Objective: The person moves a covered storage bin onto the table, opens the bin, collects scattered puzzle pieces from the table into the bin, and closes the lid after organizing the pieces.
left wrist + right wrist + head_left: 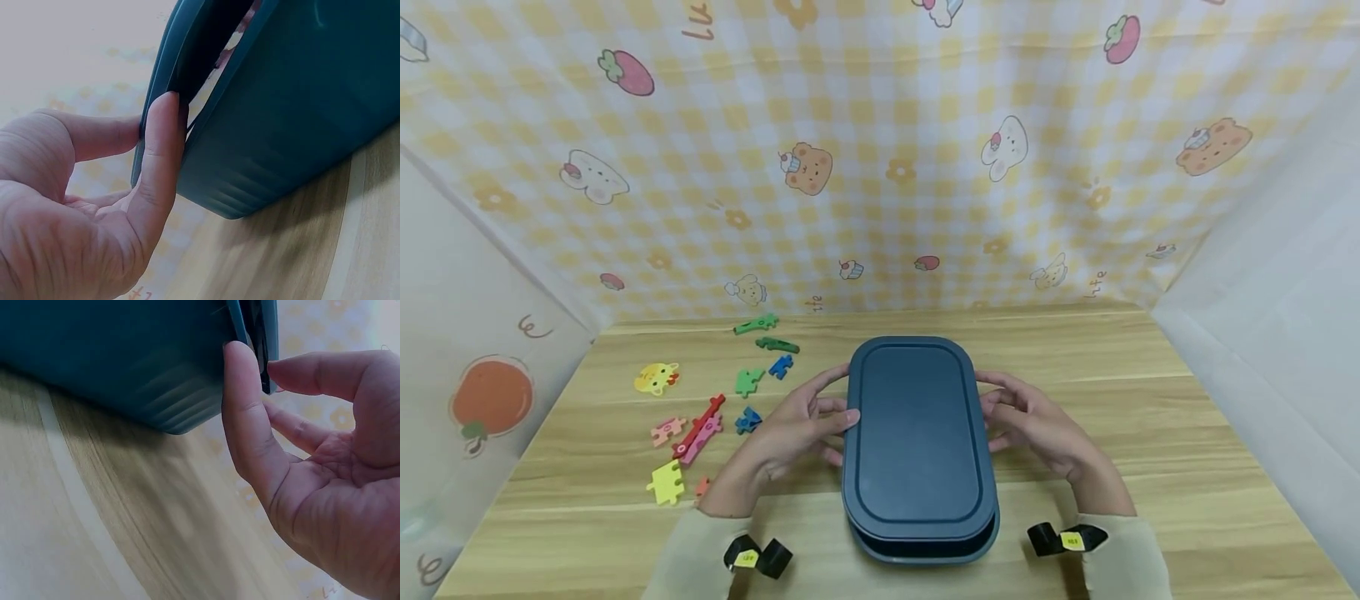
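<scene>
A dark blue oblong box (925, 546) stands on the wooden table (1150, 417) with its lid (917, 433) on top. My left hand (808, 421) holds the lid's left edge and my right hand (1030, 421) holds its right edge. In the left wrist view the left hand (153, 119) pinches the lid's rim (169, 56) between thumb and forefinger, and a gap shows between lid and box (294, 106). In the right wrist view the right hand (255, 362) pinches the lid (269, 325) the same way, beside the box wall (112, 356).
Several coloured puzzle pieces lie on the table left of the box: a yellow piece (666, 483), a red strip (700, 425), a green piece (748, 381), a blue piece (780, 367). Checked cloth walls close the back and sides.
</scene>
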